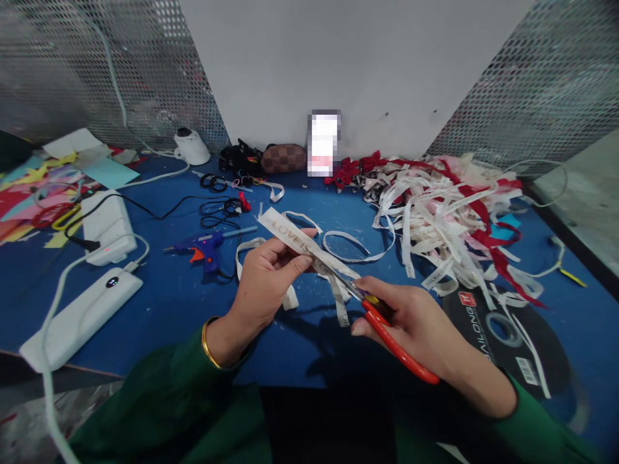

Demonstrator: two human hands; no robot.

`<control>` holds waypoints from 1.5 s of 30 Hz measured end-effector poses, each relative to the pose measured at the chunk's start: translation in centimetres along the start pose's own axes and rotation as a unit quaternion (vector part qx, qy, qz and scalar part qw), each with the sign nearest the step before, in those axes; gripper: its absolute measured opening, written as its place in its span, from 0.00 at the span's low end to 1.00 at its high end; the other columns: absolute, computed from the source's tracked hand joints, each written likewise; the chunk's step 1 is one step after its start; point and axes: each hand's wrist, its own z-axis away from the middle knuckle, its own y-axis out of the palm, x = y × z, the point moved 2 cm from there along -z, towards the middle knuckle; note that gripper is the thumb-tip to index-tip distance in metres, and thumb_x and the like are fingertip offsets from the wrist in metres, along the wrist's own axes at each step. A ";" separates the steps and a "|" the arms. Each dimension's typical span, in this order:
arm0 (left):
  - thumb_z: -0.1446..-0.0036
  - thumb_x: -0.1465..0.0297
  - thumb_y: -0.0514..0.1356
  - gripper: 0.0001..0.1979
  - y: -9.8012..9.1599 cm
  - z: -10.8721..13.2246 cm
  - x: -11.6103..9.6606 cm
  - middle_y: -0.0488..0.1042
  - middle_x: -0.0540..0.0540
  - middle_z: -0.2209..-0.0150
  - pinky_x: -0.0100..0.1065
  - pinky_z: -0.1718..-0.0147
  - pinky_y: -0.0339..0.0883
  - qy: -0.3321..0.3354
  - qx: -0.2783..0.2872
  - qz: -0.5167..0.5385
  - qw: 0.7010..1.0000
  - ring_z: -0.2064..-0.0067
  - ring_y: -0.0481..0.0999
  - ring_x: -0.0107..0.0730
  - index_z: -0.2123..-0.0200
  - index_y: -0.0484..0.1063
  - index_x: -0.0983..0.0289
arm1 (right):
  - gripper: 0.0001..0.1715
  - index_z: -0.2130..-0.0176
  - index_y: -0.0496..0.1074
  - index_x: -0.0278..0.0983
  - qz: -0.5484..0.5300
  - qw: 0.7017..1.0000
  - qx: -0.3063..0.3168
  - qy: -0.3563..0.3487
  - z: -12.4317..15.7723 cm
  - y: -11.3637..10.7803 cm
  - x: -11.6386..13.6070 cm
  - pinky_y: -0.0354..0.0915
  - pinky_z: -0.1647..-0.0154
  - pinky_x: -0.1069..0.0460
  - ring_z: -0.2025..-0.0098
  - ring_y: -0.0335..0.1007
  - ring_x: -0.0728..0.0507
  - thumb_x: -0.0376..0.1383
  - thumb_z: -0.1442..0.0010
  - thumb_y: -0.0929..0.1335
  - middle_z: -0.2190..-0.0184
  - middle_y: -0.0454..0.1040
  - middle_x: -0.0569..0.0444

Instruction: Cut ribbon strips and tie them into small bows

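Note:
A white ribbon (283, 229) printed with gold letters, "LOVE IS" among them, is pinched between the thumb and fingers of my left hand (267, 274). My right hand (411, 320) grips red-handled scissors (394, 345). Their blades lie along the ribbon, close to my left fingertips; whether they are cutting it I cannot tell. Loose ribbon ends (341, 303) hang or lie just below the blades. A blue hot glue gun (206, 250) with an orange trigger rests on the blue table (169, 328), left of my left hand.
A heap of white, pink and red ribbon scraps (445, 206) covers the right back. Beside it lies a black spool (536, 332). White power strips (89, 312) and cords occupy the left, near colourful scraps (39, 200). A phone (324, 142), checkered pouch (284, 158) and white cup (193, 148) stand behind.

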 end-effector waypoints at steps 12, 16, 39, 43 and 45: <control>0.47 0.69 0.69 0.16 -0.3 0.0 0.1 0.82 0.55 0.60 0.35 0.60 0.77 0.014 -0.004 0.001 1.000 0.62 0.80 0.34 0.53 0.80 0.62 | 0.28 0.54 0.74 0.37 0.036 0.999 -0.032 -0.026 -0.2 0.2 -0.1 0.58 0.76 0.55 0.75 0.67 0.48 0.56 0.40 0.68 0.75 0.75 0.55; 0.46 0.69 0.68 0.15 -0.5 -0.2 0.2 0.82 0.55 0.62 0.33 0.62 0.76 0.018 -0.018 0.000 1.000 0.63 0.80 0.32 0.54 0.81 0.61 | 0.28 0.54 0.74 0.37 0.042 0.998 -0.042 -0.028 0.0 0.1 -0.1 0.57 0.77 0.55 0.76 0.67 0.48 0.56 0.40 0.68 0.75 0.75 0.55; 0.51 0.72 0.70 0.16 0.0 0.0 0.0 0.83 0.55 0.61 0.34 0.62 0.78 -0.003 -0.004 0.002 1.000 0.64 0.80 0.33 0.56 0.82 0.63 | 0.29 0.55 0.73 0.37 0.026 0.999 -0.013 -0.017 0.0 0.1 -0.1 0.55 0.76 0.55 0.76 0.64 0.49 0.58 0.40 0.68 0.75 0.72 0.56; 0.50 0.70 0.70 0.15 -0.1 0.0 -0.1 0.83 0.56 0.61 0.35 0.61 0.77 -0.004 -0.001 -0.001 1.000 0.64 0.80 0.34 0.56 0.81 0.62 | 0.29 0.54 0.73 0.37 0.030 0.999 -0.020 -0.023 0.1 0.1 -0.1 0.56 0.76 0.55 0.76 0.65 0.48 0.57 0.40 0.68 0.75 0.73 0.55; 0.48 0.69 0.69 0.15 -0.2 0.1 -0.1 0.82 0.56 0.61 0.36 0.61 0.77 -0.009 0.003 -0.001 1.000 0.63 0.80 0.35 0.55 0.81 0.62 | 0.29 0.54 0.73 0.36 0.028 0.999 -0.022 -0.025 0.2 0.1 -0.1 0.57 0.75 0.55 0.75 0.65 0.48 0.57 0.40 0.68 0.75 0.74 0.55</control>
